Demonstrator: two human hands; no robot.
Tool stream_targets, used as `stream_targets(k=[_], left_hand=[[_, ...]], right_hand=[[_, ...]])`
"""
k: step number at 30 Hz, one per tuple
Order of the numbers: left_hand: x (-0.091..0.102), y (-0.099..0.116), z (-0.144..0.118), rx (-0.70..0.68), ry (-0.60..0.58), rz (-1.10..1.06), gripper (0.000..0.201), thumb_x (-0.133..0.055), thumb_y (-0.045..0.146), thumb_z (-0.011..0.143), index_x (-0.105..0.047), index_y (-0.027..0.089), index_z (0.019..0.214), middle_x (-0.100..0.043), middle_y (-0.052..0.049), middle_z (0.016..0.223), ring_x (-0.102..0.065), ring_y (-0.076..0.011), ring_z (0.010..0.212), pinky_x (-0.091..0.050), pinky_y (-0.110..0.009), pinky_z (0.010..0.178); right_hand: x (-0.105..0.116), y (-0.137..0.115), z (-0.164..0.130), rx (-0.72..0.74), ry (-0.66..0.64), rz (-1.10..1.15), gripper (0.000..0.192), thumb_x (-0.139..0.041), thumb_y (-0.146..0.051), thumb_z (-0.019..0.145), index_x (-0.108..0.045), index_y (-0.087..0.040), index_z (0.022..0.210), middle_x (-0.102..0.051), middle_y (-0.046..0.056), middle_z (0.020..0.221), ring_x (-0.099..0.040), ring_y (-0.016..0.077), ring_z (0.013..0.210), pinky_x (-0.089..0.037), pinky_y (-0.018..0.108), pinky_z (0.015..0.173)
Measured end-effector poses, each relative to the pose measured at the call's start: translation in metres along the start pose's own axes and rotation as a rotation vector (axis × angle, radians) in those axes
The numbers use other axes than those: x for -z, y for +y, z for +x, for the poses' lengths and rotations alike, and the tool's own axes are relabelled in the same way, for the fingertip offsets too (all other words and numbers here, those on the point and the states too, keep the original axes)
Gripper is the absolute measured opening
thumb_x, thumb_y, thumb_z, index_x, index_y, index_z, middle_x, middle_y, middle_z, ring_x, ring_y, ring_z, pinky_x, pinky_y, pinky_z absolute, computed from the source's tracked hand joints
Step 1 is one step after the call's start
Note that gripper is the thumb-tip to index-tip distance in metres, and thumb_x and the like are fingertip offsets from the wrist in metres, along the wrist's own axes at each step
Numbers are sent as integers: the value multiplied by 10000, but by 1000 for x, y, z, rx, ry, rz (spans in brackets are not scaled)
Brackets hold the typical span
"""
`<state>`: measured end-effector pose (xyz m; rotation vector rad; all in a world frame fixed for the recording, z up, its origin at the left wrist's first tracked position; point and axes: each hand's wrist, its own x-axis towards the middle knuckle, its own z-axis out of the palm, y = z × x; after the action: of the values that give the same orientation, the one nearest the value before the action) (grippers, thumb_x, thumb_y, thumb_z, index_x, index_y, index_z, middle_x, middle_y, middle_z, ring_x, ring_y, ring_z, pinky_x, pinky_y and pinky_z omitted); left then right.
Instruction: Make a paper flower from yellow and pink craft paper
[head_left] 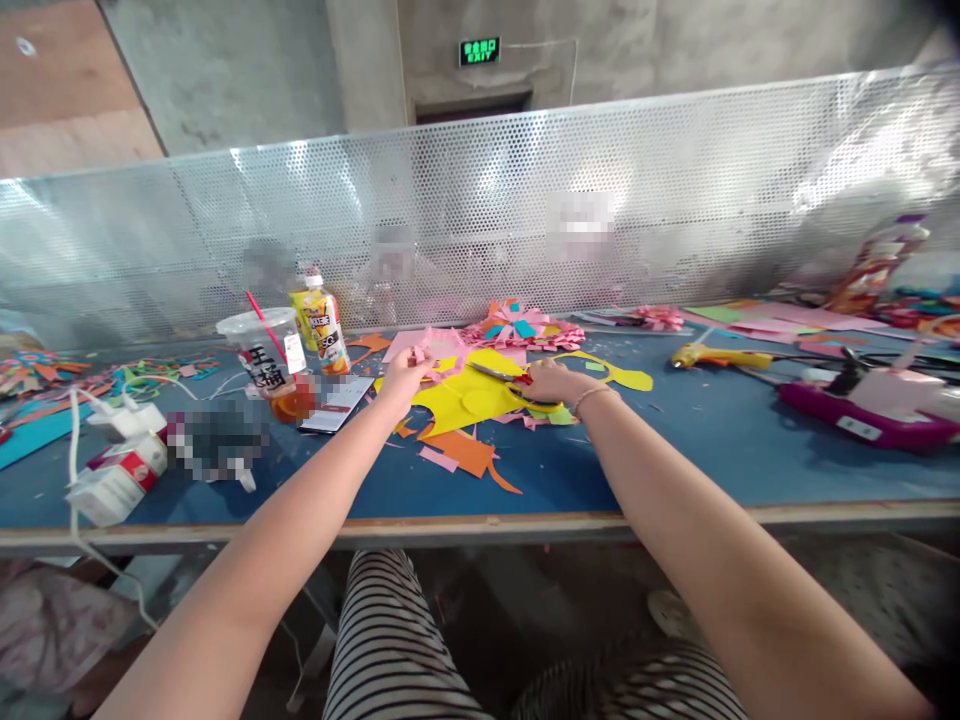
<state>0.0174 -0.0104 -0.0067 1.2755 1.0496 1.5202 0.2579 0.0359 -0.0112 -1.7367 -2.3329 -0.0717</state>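
Left hand [405, 382]: fingers pinched on pink strip [450, 372], at its two o'clock. Right hand [553, 382]: closed round scissors [489, 373], pointing between nine and ten o'clock above yellow sheet [480, 403]. Advisable: strip taut, fingers clear of blades.

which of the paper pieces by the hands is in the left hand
The curved, notched pink strip, pinched in the left hand; the yellow sheet lies below it and the orange scrap lies loose on the table.
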Motion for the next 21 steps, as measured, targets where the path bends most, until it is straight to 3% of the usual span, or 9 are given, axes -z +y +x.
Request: stream_targets(k=[4,12,15,21], left_hand=[[-1,1,1,-12,63,-6,131,-588,135,691,-458,154,700,-582,9,704,-557,-62,544,-494,-217,555],[-1,1,1,-70,76,-27,216,-669,209,619,-466,161,674,-524,45,601,-565,-86,519,-500,-238,539],[0,-2,3,-101,77,-49,243,-687,219,594,-469,157,679,-527,41,626,-564,-82,526,-507,-244,552],[0,-3,5,-138,78,-65,281,-698,229,579,-437,157,657,-513,41,625,-569,-78,526,-503,-232,544]], right_hand=[[-1,-2,-1,-63,-124,-91,445,-534,-443,727,-618,-88,981,-605,240,1033,-572,320,954,-437,363,734],[-2,-7,1,-51,-192,-116,467,-441,-468,785,-655,-64,882,-654,219,868,-619,293,844,-440,327,671],[-1,-5,0,-66,-158,-116,472,-406,-468,810,-651,-69,868,-653,214,873,-609,287,888,-432,315,707],[3,-7,1,-116,42,-6,367,-458,-369,807,-596,-52,930,-626,223,965,-580,276,946,-414,287,720]])
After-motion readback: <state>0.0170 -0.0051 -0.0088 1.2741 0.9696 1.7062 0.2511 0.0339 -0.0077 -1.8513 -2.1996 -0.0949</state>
